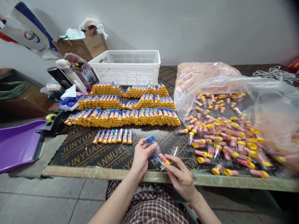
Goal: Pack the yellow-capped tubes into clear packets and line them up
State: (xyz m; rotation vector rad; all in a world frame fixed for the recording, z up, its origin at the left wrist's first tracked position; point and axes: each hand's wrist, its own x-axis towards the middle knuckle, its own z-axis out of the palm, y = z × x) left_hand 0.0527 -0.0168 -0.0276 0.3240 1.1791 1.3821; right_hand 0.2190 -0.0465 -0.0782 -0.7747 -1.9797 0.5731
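My left hand (142, 155) is closed on a blue printed sleeve (150, 140), thumb on top, above the table's front edge. Between the fingertips of my right hand (181, 175) is the yellow-capped end of a small tube (161, 156) with a red and white print. The tube lies in line with the sleeve; how far it sits inside I cannot tell. More flat blue printed film (156, 163) shows under my hands. Just beyond my right hand lies a clear plastic piece (175, 151). A short row of blue-and-yellow tubes (115, 136) lies to the left.
Stacked rows of finished-looking tubes (112, 116) lie behind, before a white plastic basket (130, 71). Loose yellow-capped tubes (224, 133) spill from a clear bag (210, 82) at right. A tape dispenser (52, 124), bottles (59, 77) and a purple dustpan-like tray (21, 146) are at left.
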